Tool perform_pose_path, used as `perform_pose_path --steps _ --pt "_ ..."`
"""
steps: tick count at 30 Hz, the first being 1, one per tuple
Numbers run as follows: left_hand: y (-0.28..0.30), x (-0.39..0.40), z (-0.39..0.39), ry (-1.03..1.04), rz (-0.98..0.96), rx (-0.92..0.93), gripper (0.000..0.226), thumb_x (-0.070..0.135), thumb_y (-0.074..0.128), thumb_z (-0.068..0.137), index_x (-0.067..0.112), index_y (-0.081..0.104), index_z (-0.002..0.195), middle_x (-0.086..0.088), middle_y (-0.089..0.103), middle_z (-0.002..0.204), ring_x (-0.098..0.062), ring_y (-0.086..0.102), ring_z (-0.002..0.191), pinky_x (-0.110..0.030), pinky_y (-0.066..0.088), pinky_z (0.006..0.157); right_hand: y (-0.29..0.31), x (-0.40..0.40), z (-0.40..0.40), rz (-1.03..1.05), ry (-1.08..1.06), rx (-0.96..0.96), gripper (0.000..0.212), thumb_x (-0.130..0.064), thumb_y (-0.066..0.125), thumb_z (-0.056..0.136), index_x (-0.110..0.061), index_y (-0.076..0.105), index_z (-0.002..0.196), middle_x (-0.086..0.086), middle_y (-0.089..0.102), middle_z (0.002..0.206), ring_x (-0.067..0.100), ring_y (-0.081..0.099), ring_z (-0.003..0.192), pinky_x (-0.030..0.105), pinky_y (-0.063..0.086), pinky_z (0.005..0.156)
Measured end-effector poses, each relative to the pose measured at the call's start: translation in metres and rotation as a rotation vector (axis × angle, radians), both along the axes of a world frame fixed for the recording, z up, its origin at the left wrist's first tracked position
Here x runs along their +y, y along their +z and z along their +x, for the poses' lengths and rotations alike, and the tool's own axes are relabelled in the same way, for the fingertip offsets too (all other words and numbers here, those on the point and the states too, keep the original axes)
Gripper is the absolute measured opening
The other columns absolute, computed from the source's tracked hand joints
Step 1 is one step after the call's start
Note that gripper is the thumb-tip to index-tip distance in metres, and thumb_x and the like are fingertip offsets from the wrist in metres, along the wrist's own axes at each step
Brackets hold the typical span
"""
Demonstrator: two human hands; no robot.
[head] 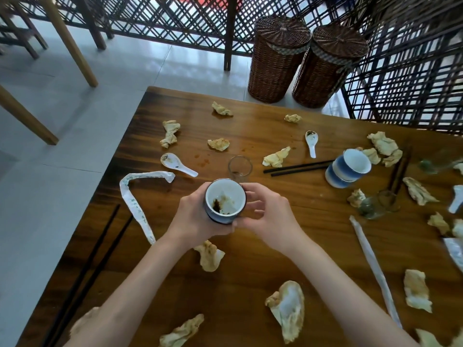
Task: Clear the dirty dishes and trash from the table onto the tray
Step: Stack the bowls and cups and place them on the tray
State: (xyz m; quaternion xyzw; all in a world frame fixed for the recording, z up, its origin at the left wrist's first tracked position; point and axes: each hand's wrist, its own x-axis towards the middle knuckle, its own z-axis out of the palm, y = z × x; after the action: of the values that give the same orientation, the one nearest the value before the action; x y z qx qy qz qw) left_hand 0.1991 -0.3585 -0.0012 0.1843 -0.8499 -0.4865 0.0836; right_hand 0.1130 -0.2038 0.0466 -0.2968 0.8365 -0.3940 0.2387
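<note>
I'm seeing both hands over the middle of the wooden table (250,116). Left hand (193,216) is gripping a dark-glazed ceramic cup (225,201), fingers curled round its side; white inside, brown sauce residue sitting at the bottom. Right hand (268,214) is touching the cup's other side with loosely curled fingers; I can't tell whether it's actually gripping. Cup is being held up above the table, just in front of a small clear drinking glass (239,167).

Crumpled, stained paper napkins (288,309) are lying all over the glossy tabletop. White ceramic soup spoon (175,165) is lying left of the glass, another spoon (311,142) further right. Black chopsticks (298,168) are lying beside stacked blue-and-white bowls (349,169). Long paper chopstick sleeve (136,201) is curling on the left. Two lidded cylindrical wicker baskets (275,58) are standing on the floor beyond the table.
</note>
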Motion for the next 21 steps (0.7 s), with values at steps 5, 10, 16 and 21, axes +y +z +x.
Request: perform_pose_path --steps 5,10,16,21 --pt "0.008 0.032 -0.026 -0.021 0.030 0.004 0.084 0.034 0.091 0.045 0.036 0.052 0.120 0.032 0.059 0.099 0.016 0.051 0.100 0.002 0.041 0.069 0.007 0.033 -0.027 0.017 0.004 0.015 0.064 -0.018 0.082 0.068 -0.036 0.052 0.122 -0.024 0.056 0.106 -0.005 0.058 0.090 0.015 0.046 0.077" --pt "0.013 0.061 -0.045 0.010 -0.001 0.004 0.087 0.032 0.092 0.046 0.032 0.052 0.123 0.028 0.059 0.101 0.003 0.057 0.099 -0.003 0.045 0.071 0.014 0.060 -0.054 0.018 0.059 0.020 0.062 -0.019 0.081 0.069 -0.036 0.053 0.122 -0.024 0.057 0.107 -0.006 0.057 0.093 0.011 0.043 0.075" --pt "0.013 0.094 -0.064 0.046 -0.026 0.002 0.084 0.034 0.093 0.043 0.039 0.051 0.116 0.033 0.058 0.097 0.014 0.052 0.099 0.000 0.041 0.069 0.017 0.090 -0.083 -0.006 0.137 0.006 0.060 -0.020 0.081 0.070 -0.030 0.055 0.123 -0.016 0.062 0.112 0.002 0.060 0.099 0.018 0.051 0.082" --pt "0.010 0.113 -0.079 0.080 -0.003 0.006 0.087 0.033 0.093 0.041 0.035 0.053 0.119 0.027 0.061 0.102 0.008 0.055 0.099 -0.004 0.045 0.073 0.016 0.110 -0.108 -0.011 0.165 0.037 0.060 -0.016 0.081 0.070 -0.028 0.056 0.124 -0.015 0.063 0.110 0.001 0.062 0.096 0.017 0.053 0.081"
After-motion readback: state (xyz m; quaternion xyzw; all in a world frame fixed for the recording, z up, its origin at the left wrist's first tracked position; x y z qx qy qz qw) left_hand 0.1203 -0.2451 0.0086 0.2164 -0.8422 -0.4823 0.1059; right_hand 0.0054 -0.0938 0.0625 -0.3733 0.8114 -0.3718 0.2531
